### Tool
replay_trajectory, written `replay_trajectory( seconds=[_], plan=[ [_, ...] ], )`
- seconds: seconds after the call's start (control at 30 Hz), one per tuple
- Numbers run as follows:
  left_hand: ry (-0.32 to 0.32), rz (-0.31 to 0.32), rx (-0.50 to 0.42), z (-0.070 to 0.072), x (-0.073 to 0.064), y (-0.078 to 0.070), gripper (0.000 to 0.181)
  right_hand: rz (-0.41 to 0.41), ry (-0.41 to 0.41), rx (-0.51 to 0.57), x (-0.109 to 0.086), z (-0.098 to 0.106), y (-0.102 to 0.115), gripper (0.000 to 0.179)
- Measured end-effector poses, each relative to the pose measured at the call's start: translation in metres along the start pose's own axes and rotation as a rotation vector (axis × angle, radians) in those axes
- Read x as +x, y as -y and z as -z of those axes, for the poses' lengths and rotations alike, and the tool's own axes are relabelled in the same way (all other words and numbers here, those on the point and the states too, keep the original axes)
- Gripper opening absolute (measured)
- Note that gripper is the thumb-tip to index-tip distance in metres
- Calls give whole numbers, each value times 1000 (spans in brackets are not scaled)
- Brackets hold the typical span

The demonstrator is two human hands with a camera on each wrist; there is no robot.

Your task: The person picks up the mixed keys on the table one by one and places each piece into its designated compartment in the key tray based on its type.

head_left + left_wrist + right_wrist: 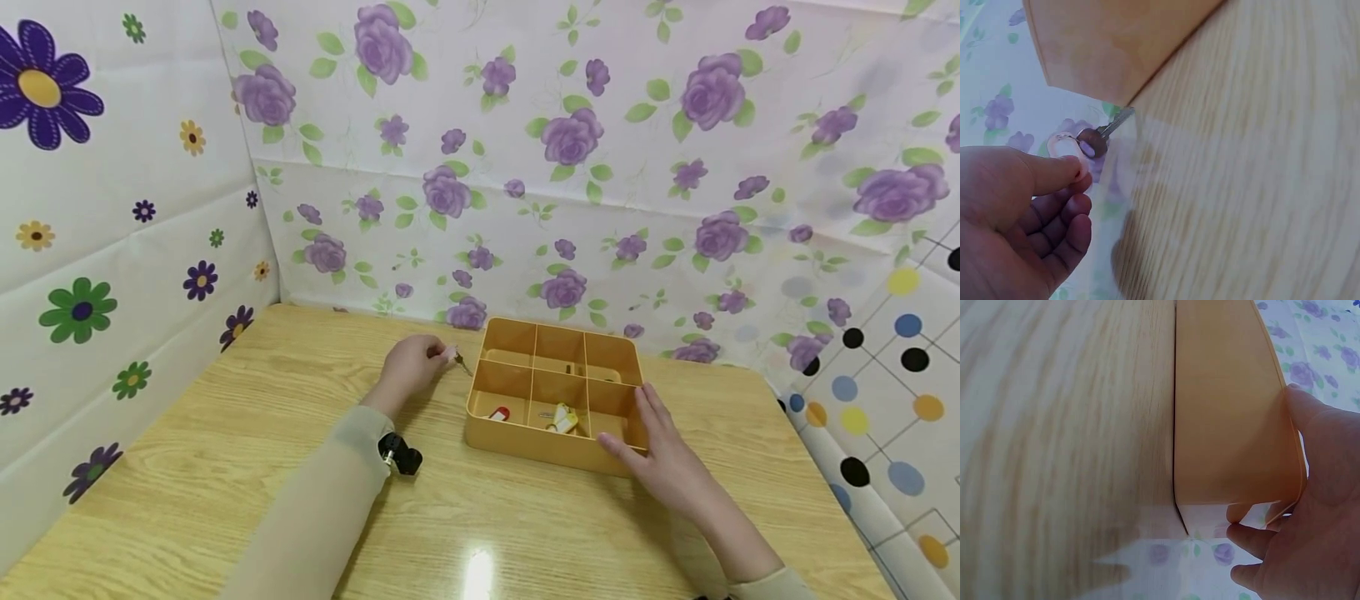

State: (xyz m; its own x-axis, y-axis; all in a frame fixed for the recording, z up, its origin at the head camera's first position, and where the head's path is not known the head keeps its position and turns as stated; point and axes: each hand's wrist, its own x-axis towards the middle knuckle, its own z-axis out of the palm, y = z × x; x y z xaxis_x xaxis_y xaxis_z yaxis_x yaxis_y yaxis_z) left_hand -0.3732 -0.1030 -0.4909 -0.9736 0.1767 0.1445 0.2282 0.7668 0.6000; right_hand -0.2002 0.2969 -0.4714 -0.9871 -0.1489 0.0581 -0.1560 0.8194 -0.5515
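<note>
My left hand [411, 367] pinches a pale pink key tag [1065, 147] between thumb and forefinger, left of the orange divided box [540, 448]. From its ring hangs a metal key [1102, 135], pointing toward the box's corner. My right hand [667, 454] holds the box at its front right corner, thumb at the front rim and fingers along the right side. Inside the box, a red key tag [500, 413] lies in the front left compartment. The front middle compartment holds a yellow key tag [564, 419] with a key.
The box stands on a wood-grain table [225, 467], near its back edge. Behind it hangs a white cloth [495, 250] with purple roses. Other patterned cloths flank the table on both sides. Small dark items [568, 369] show in the back middle compartment.
</note>
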Motion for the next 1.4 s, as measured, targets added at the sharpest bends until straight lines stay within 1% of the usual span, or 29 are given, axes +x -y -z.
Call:
replay_trajectory(
  seconds=[0.07,0.27,0.3,0.43,0.53,0.63,0.9,1.13,1.27,1.4],
  plan=[
    [-18,0,-40,0,-2,-1,23,0,0,-1,0,0,0,109],
    [-70,24,-200,2,-9,-7,32,1,-2,3,-1,0,1,109],
    [-75,32,-225,3,-10,-8,32,2,-2,3,-1,0,1,109],
    [-86,34,-306,4,-13,-10,31,1,-1,1,-2,-1,1,109],
    [-87,34,-364,4,-15,-11,35,-1,-1,0,-2,-1,0,110],
    [-94,34,-398,4,-17,-13,39,-2,1,4,-3,-1,-1,110],
    [-102,17,-467,11,-19,-22,31,1,3,3,-3,-1,-2,108],
    [-102,24,-580,17,-20,-28,25,-2,-1,-10,-1,-2,-1,108],
    [-105,8,-637,18,-20,-29,23,0,-1,-19,0,-1,-1,107],
    [-130,-4,-647,19,-20,-31,24,3,-2,-21,1,-1,-1,107]
  ],
)
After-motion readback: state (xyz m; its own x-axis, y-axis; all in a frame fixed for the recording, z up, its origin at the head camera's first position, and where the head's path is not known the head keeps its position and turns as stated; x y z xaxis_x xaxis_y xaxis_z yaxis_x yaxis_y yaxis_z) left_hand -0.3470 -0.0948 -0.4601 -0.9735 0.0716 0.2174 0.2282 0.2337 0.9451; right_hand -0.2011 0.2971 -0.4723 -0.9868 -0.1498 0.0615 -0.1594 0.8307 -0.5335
